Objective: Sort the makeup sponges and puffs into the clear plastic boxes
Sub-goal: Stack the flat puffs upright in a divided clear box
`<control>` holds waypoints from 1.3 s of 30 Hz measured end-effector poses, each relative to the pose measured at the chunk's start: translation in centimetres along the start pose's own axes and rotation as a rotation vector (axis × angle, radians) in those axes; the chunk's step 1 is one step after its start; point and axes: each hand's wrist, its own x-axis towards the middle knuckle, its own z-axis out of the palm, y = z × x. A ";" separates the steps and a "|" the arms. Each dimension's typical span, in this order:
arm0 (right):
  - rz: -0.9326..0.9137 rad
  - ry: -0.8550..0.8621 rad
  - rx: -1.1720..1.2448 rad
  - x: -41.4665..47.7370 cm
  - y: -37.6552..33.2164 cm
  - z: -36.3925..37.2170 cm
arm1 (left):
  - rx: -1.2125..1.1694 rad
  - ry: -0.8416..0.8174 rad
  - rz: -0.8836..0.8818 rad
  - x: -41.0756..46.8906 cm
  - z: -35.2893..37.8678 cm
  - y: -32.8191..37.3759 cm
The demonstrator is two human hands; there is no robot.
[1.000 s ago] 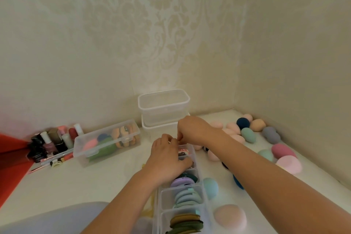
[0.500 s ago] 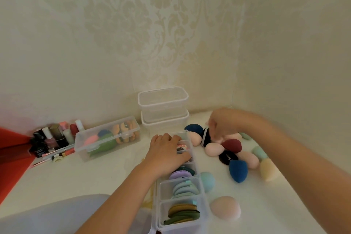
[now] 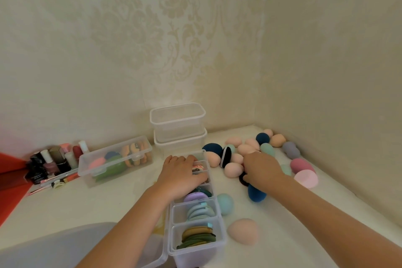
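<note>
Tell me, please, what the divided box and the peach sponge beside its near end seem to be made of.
The divided box looks like clear, glossy hard plastic: the puffs show through its walls. The peach sponge is probably soft foam with a matte finish: no shine, rounded teardrop shape.

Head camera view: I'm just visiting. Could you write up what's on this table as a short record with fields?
Left hand: rests on the far end of the divided box
Right hand: on the loose sponge pile, grip unclear
Nearest compartment: olive and mustard puffs
Next compartment: pale blue puffs
Back: stacked tubs, nothing seen inside
Left: long box of puffs, nail polish bottles
</note>
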 end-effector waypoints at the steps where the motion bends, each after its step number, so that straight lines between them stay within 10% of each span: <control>1: 0.009 -0.009 0.001 0.0 -0.1 0.1 | -0.001 -0.002 -0.002 0.0 0.0 0.0; 20: 0.096 0.353 0.022 -0.1 0.8 -3.3 | 0.028 0.012 -0.012 0.3 0.3 -0.1; 28: -0.362 0.403 0.428 0.4 -4.3 -5.4 | 0.003 0.022 -0.034 0.3 0.1 0.1; 39: -0.532 0.346 -0.146 2.8 -9.7 -3.3 | -0.153 0.055 -0.029 0.3 0.2 -0.1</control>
